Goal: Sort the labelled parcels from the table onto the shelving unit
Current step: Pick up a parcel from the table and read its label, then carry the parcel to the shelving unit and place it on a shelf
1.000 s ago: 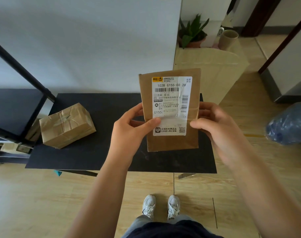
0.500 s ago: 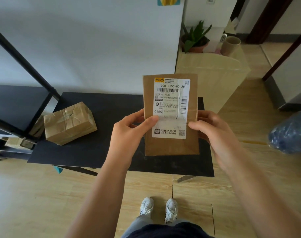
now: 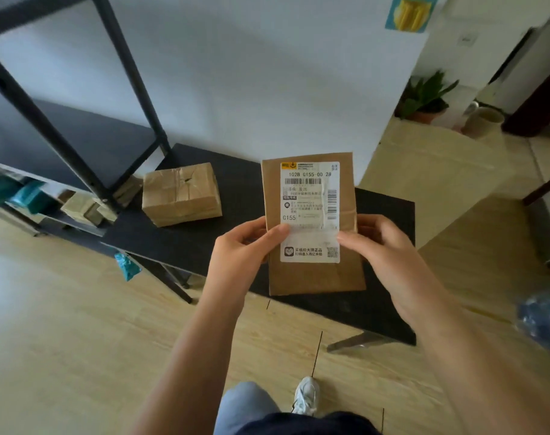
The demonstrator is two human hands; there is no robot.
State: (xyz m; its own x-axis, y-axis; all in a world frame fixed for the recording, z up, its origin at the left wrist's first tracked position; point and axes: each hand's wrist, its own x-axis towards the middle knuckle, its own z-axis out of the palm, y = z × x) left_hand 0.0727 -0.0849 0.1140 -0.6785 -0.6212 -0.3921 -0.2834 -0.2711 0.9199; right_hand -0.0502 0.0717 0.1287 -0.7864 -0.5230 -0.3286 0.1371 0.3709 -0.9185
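I hold a flat brown parcel (image 3: 345,277) upright over the black table (image 3: 185,246), its white shipping label facing me. My left hand (image 3: 239,259) grips its left edge with the thumb on the label. My right hand (image 3: 383,249) grips its right edge. A second parcel, a taped brown box (image 3: 181,194), lies on the table's left end. The black shelving unit (image 3: 63,146) stands to the left, with several small brown and teal parcels on a lower shelf (image 3: 79,208).
A white wall runs behind the table. At the right are a potted plant (image 3: 425,97), a beige cup (image 3: 483,120) and a blue plastic bag (image 3: 540,321) on the wooden floor. A teal scrap (image 3: 126,265) hangs at the table's front edge.
My view has swung left and up, bringing the shelving unit and its lower shelf into sight. One leg has stepped forward. Both hands keep the same hold on the flat parcel.
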